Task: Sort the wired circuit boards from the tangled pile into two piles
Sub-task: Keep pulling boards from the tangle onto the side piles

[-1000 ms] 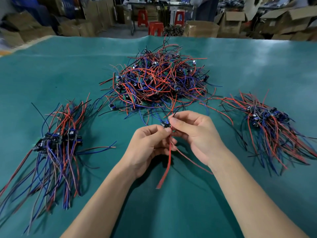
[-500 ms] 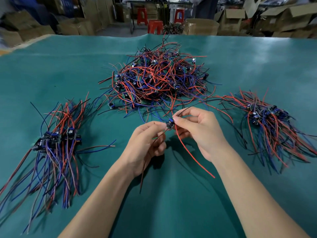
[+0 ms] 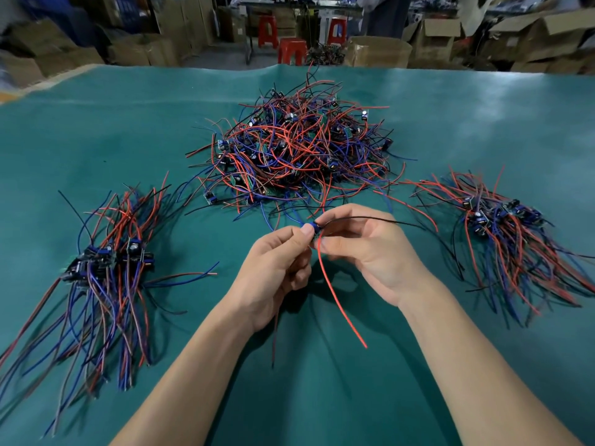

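Head view: a green bench (image 3: 450, 130) with three heaps of wires on it.
Big pile: the tangled pile (image 3: 299, 152) sits in the middle, far from the person — red, blue and black wires all mixed up.
Side piles: the left pile (image 3: 103, 268) and the right pile (image 3: 505, 226) lie well apart from it, with their wires combed mostly one way.
Board in hand: one small circuit board (image 3: 311, 229) is up off the bench, between both hands, just in front of the big pile.
How it feels: it looks light and tiny. The wires look soft and bendy, so they may snag on others. Best to hold the hard little board, not pull on a wire.
Left hand (image 3: 273, 268): fingers curled, thumb and finger pinch the board.
Right hand (image 3: 363, 249): it pinches the board's other side — a black wire (image 3: 386, 221) runs over its fingers.
Red wire (image 3: 338, 304): it hangs down loose from the board.
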`<state>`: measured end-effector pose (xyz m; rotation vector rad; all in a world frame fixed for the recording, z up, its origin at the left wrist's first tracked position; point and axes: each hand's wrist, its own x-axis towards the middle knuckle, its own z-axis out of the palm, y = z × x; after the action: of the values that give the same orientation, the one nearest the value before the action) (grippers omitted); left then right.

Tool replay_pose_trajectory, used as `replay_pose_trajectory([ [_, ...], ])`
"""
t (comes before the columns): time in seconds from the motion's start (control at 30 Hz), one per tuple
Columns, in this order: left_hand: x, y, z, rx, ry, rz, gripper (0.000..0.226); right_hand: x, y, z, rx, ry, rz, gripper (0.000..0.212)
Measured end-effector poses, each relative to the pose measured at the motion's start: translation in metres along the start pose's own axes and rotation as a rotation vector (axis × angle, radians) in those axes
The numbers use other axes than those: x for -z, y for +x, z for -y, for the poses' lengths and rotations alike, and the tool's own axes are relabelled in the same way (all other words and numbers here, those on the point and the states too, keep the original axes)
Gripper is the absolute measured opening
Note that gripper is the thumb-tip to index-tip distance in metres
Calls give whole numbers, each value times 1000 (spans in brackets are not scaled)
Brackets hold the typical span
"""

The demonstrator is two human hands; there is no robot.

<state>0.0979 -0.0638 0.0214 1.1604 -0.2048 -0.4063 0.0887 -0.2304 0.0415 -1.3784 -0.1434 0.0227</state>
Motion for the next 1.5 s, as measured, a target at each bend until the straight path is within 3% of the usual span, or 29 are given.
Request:
replay_pose_trajectory([
  [0.17,0,-2,-3,44,-5,-2,17,-6,-1,-4,15,8,-98,21],
  [0.33,-2,-2,-3,53,-2,-45,16,-9,-1,-1,-129,64,-197,18],
  [0.4,-3,-2,-2,51,23,-61,20,-9,-1,2,-173,66,-225,4],
  [0.53,-5,-3,-2,36,70,-60,25,-3,1,8,-200,98,-298,4],
  [0.77,-8,-4,-2,32,142,-38,24,32,4,19,-89,295,-471,13],
  [1.0,-8,-4,-1,25,145,-49,24,48,9,14,26,500,-731,5],
  [1.1,-5,-1,-1,2,49,-132,14,39,12,12,5,381,-870,9],
  [1.17,-4,-1,0,-17,2,-159,9,24,11,6,-26,130,-790,7],
  [1.3,-1,-1,1,-59,-15,-127,14,-13,4,-12,-108,-250,-207,17],
  [1.37,-1,-1,2,-92,69,-115,16,-18,2,-17,-38,-431,-211,18],
  [1.5,-4,-3,5,-114,229,-122,13,-14,0,-11,78,-402,-221,7],
])
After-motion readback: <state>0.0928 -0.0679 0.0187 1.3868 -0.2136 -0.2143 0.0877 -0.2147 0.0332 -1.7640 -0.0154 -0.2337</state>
